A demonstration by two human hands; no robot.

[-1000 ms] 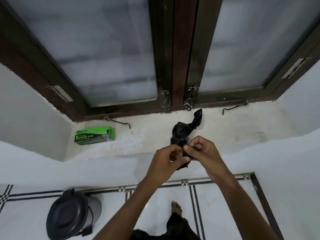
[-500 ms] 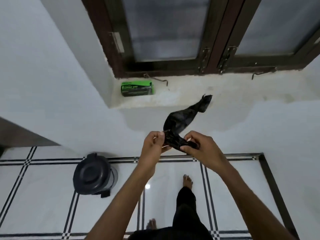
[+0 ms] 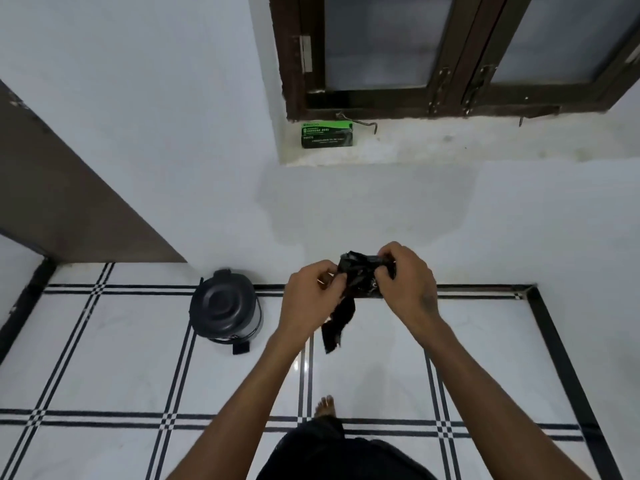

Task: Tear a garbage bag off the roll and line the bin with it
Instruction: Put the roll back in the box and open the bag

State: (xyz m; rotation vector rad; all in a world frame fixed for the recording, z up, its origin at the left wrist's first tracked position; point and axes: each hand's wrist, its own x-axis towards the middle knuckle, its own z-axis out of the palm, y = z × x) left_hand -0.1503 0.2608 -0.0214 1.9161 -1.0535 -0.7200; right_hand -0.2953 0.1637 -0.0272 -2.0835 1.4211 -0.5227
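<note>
In front of the white wall, above the tiled floor (image 3: 117, 368), both hands are raised side by side at the same height. The left hand (image 3: 313, 299) is clenched on the left part of a crumpled black garbage bag (image 3: 353, 282), thumb and fingers pinching the plastic. The right hand (image 3: 407, 282) grasps the right part of the same bag, fingers curled over its top edge. The bag is bunched between the two hands, and a narrow tail of it hangs down below the left hand, clear of the floor. Whether the bag's mouth is open cannot be told.

The bin (image 3: 225, 308) stands on the floor to the left of the hands, close to the base of the wall. It is dark, round and upright, with its domed lid closed. A pedal projects from its near side at floor level. The bin is well apart from the bag and from both hands.

On the window ledge (image 3: 450, 147), far and above the hands, a green box (image 3: 327, 135) lies at the left end of the ledge, just below the dark window frame (image 3: 446, 95). The printing on the box is too small to read. A metal hook lies just beside the box on its right.

The floor is white tile with dark double lines and a dark border strip along the wall. One bare foot (image 3: 325, 405) stands on the floor near the bottom centre, below the hands.
</note>
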